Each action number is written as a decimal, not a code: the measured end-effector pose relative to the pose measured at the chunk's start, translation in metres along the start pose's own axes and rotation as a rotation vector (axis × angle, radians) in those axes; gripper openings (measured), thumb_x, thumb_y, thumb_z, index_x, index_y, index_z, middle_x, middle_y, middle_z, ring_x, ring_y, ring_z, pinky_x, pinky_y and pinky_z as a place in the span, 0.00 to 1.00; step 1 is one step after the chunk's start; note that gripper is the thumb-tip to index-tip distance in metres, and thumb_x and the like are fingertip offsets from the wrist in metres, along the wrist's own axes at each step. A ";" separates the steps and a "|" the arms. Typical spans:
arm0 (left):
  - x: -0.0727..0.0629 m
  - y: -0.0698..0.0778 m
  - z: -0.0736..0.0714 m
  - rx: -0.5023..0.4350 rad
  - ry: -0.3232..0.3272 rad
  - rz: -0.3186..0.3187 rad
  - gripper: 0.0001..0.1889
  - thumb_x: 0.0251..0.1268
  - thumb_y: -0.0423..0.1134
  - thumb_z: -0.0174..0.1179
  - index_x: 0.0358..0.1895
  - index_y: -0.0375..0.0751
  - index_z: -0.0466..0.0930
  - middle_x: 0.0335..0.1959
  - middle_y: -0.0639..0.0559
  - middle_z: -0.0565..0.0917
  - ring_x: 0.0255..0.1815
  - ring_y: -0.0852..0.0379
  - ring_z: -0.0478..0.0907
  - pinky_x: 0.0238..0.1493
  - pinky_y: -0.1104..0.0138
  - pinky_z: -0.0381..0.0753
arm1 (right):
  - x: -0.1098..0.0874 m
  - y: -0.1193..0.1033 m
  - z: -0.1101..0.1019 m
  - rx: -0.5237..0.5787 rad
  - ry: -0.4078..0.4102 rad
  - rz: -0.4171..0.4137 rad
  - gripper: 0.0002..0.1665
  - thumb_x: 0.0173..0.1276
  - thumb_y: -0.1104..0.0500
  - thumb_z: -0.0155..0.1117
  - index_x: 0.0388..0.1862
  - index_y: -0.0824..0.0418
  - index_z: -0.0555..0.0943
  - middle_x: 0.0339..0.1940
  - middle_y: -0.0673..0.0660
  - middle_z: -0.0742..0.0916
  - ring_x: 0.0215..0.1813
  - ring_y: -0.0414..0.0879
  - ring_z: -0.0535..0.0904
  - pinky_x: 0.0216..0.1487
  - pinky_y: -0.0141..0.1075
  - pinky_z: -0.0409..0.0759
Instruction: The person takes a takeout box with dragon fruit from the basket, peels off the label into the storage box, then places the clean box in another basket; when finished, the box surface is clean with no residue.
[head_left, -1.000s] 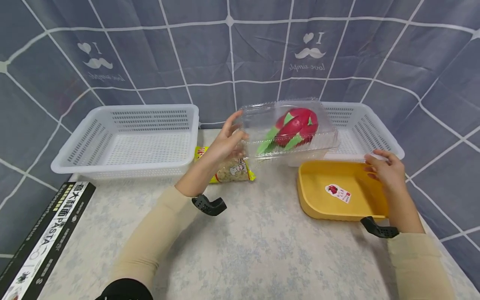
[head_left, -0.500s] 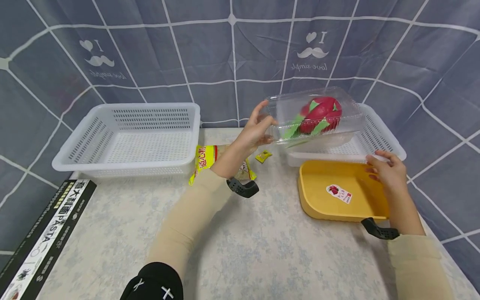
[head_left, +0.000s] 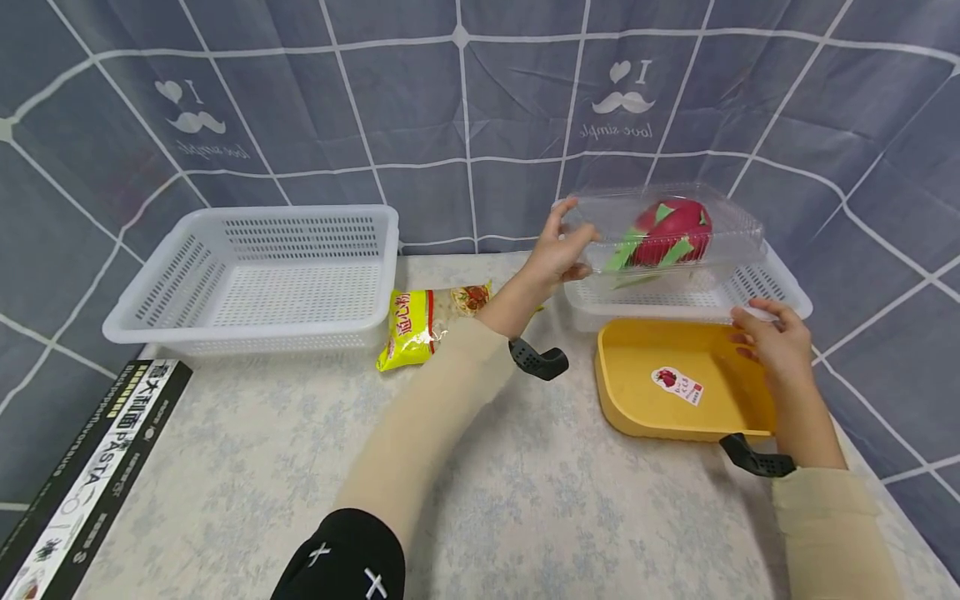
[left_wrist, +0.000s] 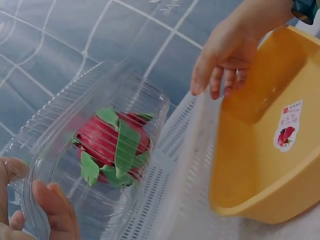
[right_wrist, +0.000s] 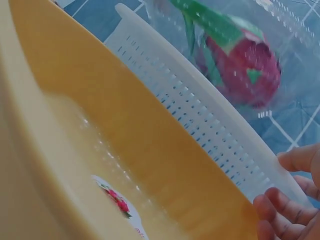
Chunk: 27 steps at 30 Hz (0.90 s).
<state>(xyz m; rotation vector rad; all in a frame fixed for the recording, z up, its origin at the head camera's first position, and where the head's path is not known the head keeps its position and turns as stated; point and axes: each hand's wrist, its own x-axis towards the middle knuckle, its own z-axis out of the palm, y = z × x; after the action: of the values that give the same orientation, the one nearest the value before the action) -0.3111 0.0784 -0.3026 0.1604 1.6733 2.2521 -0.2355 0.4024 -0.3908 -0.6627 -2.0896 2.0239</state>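
My left hand (head_left: 558, 250) grips the left end of a clear plastic clamshell box (head_left: 731, 225). Inside lies a red dragon fruit (head_left: 678, 232) with green leaf tips, which looks like a model. The box is held raised and slightly tilted over the right white basket (head_left: 783, 287). My right hand (head_left: 776, 337) hangs with loosely bent fingers where the basket's front rim meets the far right corner of a yellow tray (head_left: 720, 350). In the right wrist view, its fingertips (right_wrist: 272, 200) are close to both edges; whether they touch is unclear. A dragon fruit sticker (left_wrist: 287, 127) marks the tray's bottom.
Another white basket (head_left: 300, 292) stands at the left. Next to it, a yellow snack bag (head_left: 408, 325) lies partly behind my left forearm. A long black pasta box (head_left: 97, 467) lies along the table's left side. A blue checked curtain (head_left: 420, 100) hangs behind.
My left hand has carried the clear box with the dragon fruit rightward, over the right basket, and lowered it slightly in the last half second. My right hand has stayed in place.
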 end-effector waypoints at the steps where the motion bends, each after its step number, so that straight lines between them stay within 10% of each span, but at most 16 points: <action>1: 0.002 -0.001 0.002 0.002 0.000 -0.004 0.35 0.67 0.35 0.55 0.74 0.64 0.56 0.67 0.52 0.57 0.13 0.58 0.62 0.20 0.71 0.71 | 0.005 0.004 -0.002 0.002 0.001 -0.004 0.26 0.56 0.46 0.76 0.48 0.46 0.73 0.26 0.43 0.85 0.24 0.39 0.84 0.27 0.29 0.81; 9: 0.011 -0.012 0.017 0.054 0.051 0.036 0.38 0.62 0.35 0.58 0.74 0.64 0.57 0.76 0.54 0.51 0.11 0.59 0.63 0.19 0.71 0.72 | 0.025 0.020 -0.010 -0.003 0.021 -0.010 0.31 0.52 0.43 0.77 0.52 0.45 0.73 0.28 0.43 0.85 0.25 0.40 0.84 0.26 0.30 0.81; 18: 0.016 -0.025 0.030 0.248 0.203 0.106 0.38 0.56 0.33 0.61 0.72 0.62 0.63 0.67 0.46 0.65 0.10 0.61 0.65 0.16 0.72 0.73 | -0.018 -0.009 0.009 -0.025 0.033 0.011 0.21 0.62 0.48 0.72 0.48 0.45 0.72 0.26 0.42 0.84 0.25 0.37 0.83 0.27 0.28 0.80; 27: 0.021 -0.031 0.031 0.358 0.196 0.060 0.38 0.55 0.34 0.62 0.71 0.65 0.63 0.70 0.47 0.63 0.10 0.62 0.62 0.16 0.72 0.73 | -0.024 -0.016 0.012 -0.038 0.048 0.007 0.20 0.62 0.48 0.71 0.49 0.46 0.72 0.27 0.43 0.83 0.25 0.38 0.82 0.28 0.28 0.80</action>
<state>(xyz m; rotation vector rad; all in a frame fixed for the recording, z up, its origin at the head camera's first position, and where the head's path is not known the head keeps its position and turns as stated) -0.3164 0.1217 -0.3252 0.0756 2.1942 2.0446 -0.2220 0.3816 -0.3718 -0.7186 -2.1062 1.9565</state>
